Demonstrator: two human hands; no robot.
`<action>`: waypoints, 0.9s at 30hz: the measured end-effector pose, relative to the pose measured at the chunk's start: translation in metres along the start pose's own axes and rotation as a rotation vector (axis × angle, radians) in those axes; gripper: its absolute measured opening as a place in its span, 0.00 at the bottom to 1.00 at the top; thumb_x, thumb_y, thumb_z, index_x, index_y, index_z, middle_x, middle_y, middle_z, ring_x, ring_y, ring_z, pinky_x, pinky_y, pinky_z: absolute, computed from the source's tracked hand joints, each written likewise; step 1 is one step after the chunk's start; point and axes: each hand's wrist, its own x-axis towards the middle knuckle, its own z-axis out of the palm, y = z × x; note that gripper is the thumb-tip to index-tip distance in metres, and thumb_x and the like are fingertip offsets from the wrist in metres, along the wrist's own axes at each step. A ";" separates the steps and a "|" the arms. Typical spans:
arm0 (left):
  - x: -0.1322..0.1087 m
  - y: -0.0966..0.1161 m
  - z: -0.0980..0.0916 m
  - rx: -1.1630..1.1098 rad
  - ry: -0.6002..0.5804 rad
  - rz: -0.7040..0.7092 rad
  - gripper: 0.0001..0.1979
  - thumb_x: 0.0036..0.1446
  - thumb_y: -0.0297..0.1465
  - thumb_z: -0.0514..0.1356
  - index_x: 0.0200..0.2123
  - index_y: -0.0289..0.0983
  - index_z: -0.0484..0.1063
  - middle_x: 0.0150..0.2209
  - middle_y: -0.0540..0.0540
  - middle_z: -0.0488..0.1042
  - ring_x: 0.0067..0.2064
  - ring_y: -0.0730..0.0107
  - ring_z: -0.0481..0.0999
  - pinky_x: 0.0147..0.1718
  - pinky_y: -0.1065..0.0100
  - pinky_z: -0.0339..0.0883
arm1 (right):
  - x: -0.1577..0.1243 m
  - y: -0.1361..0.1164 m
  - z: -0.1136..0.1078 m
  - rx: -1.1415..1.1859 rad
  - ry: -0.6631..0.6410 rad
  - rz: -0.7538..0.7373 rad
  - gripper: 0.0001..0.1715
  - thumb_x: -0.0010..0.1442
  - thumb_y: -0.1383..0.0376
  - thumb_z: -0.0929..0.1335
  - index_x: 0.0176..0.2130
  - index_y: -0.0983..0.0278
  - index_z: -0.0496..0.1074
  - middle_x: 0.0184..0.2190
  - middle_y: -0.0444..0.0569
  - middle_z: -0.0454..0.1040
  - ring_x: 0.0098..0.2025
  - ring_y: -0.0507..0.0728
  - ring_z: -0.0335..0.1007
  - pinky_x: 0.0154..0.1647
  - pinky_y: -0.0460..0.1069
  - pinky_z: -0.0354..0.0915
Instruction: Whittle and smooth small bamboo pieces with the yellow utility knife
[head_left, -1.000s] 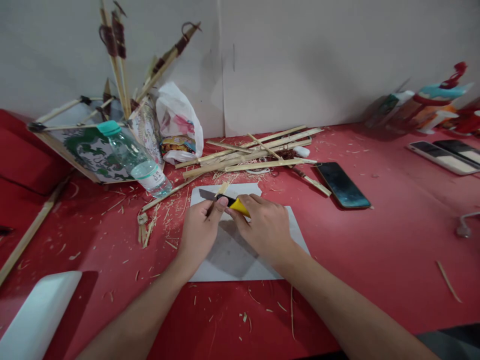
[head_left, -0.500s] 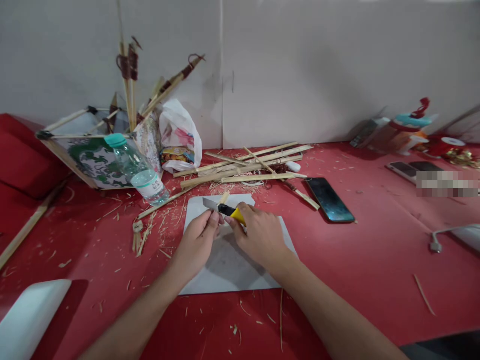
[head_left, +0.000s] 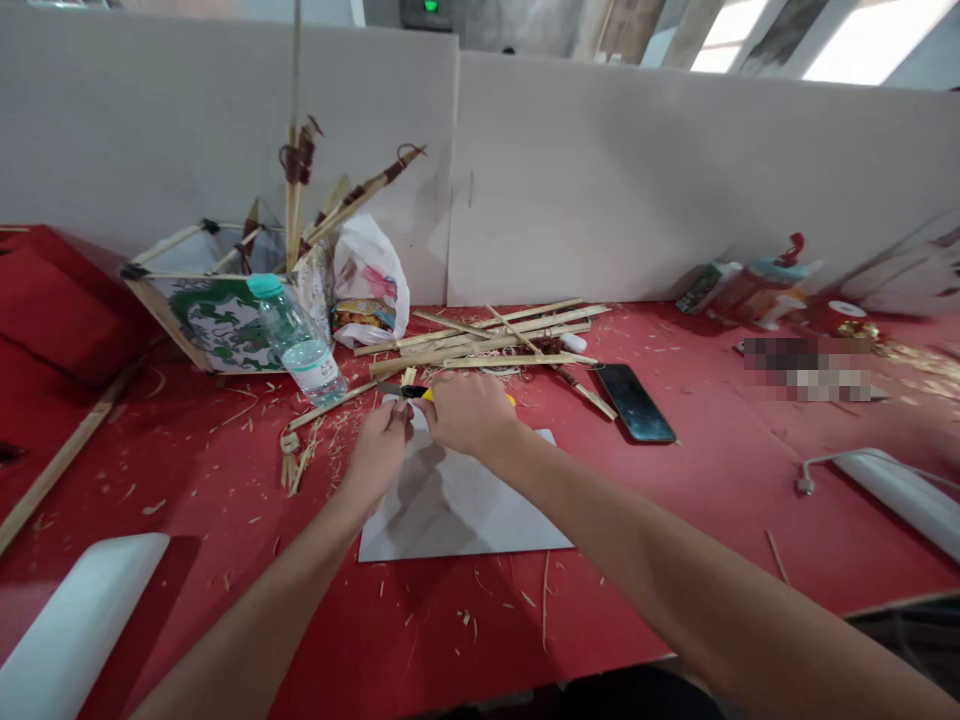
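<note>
- Far left, a white slab-like object (head_left: 90, 620) lies on the red counter (head_left: 720, 500).
- A stick-framed box (head_left: 225, 325) with a green print stands behind; a clear bottle (head_left: 311, 365) with a teal cap is just in front of it.
- Beside them sits a white plastic bag (head_left: 386, 265).
- The left hand (head_left: 379, 450) pinches a small wooden piece (head_left: 408, 377) above the far end of a white sheet (head_left: 465, 515).
- The knife (head_left: 415, 392), yellow and black, has its blade pointing left, at the piece.
- The right hand (head_left: 472, 410) is wrapped around the knife's handle, near the left hand.
- Behind, wooden strips (head_left: 487, 345) lie crosswise in a pile.
- Right of them, a dark phone (head_left: 636, 405) lies flat.
</note>
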 end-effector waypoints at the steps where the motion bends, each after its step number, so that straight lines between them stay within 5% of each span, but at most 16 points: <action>1: 0.001 0.001 -0.001 -0.011 -0.007 -0.012 0.09 0.60 0.33 0.58 0.29 0.37 0.63 0.21 0.57 0.56 0.19 0.81 0.49 0.17 0.77 0.39 | 0.001 -0.001 0.000 0.002 -0.003 0.001 0.26 0.69 0.53 0.59 0.46 0.67 0.77 0.40 0.62 0.80 0.43 0.65 0.78 0.42 0.55 0.69; 10: -0.003 0.008 -0.004 -0.078 -0.159 -0.138 0.10 0.51 0.34 0.61 0.28 0.38 0.61 0.19 0.60 0.50 0.16 0.83 0.46 0.16 0.77 0.38 | 0.014 0.011 -0.006 0.021 -0.037 0.042 0.25 0.68 0.53 0.61 0.45 0.67 0.79 0.44 0.62 0.80 0.47 0.65 0.77 0.45 0.54 0.69; 15: -0.005 0.005 -0.006 -0.015 -0.082 -0.015 0.14 0.55 0.42 0.61 0.32 0.37 0.65 0.20 0.59 0.56 0.16 0.83 0.50 0.16 0.78 0.41 | 0.022 0.041 -0.022 0.026 0.000 0.221 0.26 0.69 0.55 0.59 0.46 0.69 0.78 0.45 0.67 0.79 0.49 0.69 0.76 0.47 0.58 0.68; 22: 0.002 -0.012 -0.004 0.129 -0.114 0.106 0.14 0.56 0.42 0.59 0.34 0.35 0.70 0.21 0.56 0.60 0.18 0.79 0.56 0.19 0.74 0.49 | -0.023 0.031 -0.006 0.114 -0.046 0.229 0.31 0.70 0.47 0.55 0.45 0.62 0.77 0.40 0.56 0.81 0.42 0.63 0.78 0.38 0.52 0.70; 27: -0.011 -0.018 -0.002 0.339 -0.187 0.198 0.12 0.62 0.39 0.56 0.29 0.38 0.69 0.22 0.52 0.65 0.23 0.72 0.63 0.24 0.71 0.52 | -0.046 0.030 0.008 0.108 -0.084 0.209 0.22 0.66 0.50 0.64 0.41 0.61 0.78 0.36 0.54 0.80 0.38 0.63 0.79 0.36 0.52 0.69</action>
